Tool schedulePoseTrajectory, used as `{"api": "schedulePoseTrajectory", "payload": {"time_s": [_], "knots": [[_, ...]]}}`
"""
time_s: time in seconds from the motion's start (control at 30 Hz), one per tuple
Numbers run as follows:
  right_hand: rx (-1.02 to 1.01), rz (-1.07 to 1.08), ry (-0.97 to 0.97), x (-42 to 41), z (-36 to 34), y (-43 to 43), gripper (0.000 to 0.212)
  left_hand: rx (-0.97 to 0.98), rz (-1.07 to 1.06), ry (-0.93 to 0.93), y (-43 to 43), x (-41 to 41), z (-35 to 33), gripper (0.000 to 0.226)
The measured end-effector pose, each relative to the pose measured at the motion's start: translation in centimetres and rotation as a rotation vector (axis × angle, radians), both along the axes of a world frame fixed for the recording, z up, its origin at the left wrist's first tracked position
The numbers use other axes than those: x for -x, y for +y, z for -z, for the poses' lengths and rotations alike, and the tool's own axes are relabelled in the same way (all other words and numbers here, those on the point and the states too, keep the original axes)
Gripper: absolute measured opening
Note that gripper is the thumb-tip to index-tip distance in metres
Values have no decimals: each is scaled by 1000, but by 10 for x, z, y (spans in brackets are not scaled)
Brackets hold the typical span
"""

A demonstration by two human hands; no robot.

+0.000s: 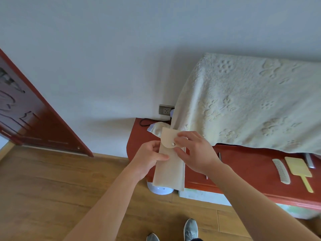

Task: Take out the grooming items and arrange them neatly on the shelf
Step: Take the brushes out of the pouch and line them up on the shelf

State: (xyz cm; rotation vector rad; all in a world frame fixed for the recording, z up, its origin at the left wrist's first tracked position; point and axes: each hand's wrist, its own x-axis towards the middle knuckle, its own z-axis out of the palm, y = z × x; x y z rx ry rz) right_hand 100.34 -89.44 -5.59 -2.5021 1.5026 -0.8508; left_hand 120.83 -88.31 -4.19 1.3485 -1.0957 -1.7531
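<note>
A long cream fabric pouch (169, 171) with a round snap flap is held upright in front of me, over the left end of the red shelf (243, 164). My left hand (149, 156) grips its left edge at mid height. My right hand (192, 152) pinches the flap beside the metal snap. A pale comb (281, 171) and a yellow paddle brush (299, 170) lie side by side on the shelf at the right. What the pouch contains is hidden.
A cream textured blanket (251, 101) drapes over something on the shelf's back. A wall socket (165, 110) with a black cable sits behind the pouch. A white round object (159, 189) stands on the wooden floor below. A red door (34, 119) is at the left.
</note>
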Motion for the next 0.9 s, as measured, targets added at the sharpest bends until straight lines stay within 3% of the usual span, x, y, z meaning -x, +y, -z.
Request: {"api": "schedulePoseTrajectory", "payload": {"time_s": [0.27, 0.4, 0.9], "knots": [[100, 47, -62, -11, -17, 7, 22, 25, -5, 24, 8, -2, -19, 38], [63, 52, -149, -7, -28, 2, 12, 27, -26, 38, 5, 2, -28, 40], [-16, 34, -345, 28, -62, -20, 6, 33, -42, 24, 9, 44, -46, 47]]}}
